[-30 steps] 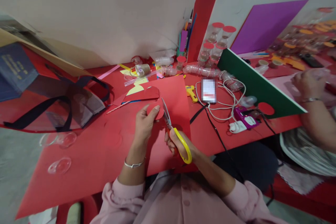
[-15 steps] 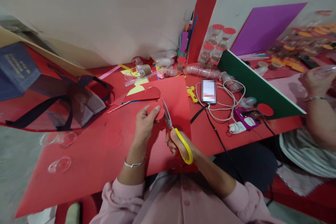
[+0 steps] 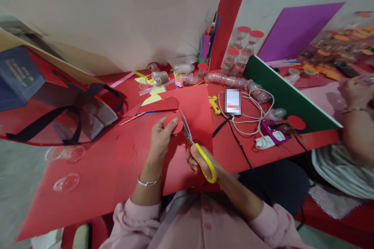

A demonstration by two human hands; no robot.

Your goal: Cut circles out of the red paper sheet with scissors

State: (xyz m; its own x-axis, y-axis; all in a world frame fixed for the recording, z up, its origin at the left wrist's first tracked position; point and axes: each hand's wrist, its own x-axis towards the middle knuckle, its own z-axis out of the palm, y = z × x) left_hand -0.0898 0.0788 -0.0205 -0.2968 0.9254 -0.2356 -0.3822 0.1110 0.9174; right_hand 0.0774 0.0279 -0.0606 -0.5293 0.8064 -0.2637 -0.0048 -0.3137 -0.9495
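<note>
My left hand (image 3: pixel 160 137) pinches a small round red paper piece (image 3: pixel 174 124) between thumb and fingers. My right hand (image 3: pixel 201 160) grips yellow-handled scissors (image 3: pixel 195 146), whose grey blades point up at the right edge of that piece. Both hands hover over a large red paper sheet (image 3: pixel 117 167) that covers the near part of the red table (image 3: pixel 263 155). A silver bangle is on my left wrist. My pink sleeves show at the bottom.
A phone (image 3: pixel 232 101) with white cables, a yellow glue gun (image 3: pixel 213 104), a green board (image 3: pixel 289 97), a purple sheet (image 3: pixel 295 31) and clear jars (image 3: pixel 239 52) lie right. A bag (image 3: pixel 58 120) sits left. Another person's hand (image 3: pixel 355 91) works at far right.
My hands and scissors have stayed nearly in place, the scissors shifting slightly. The other person's hand at the right has moved a little.
</note>
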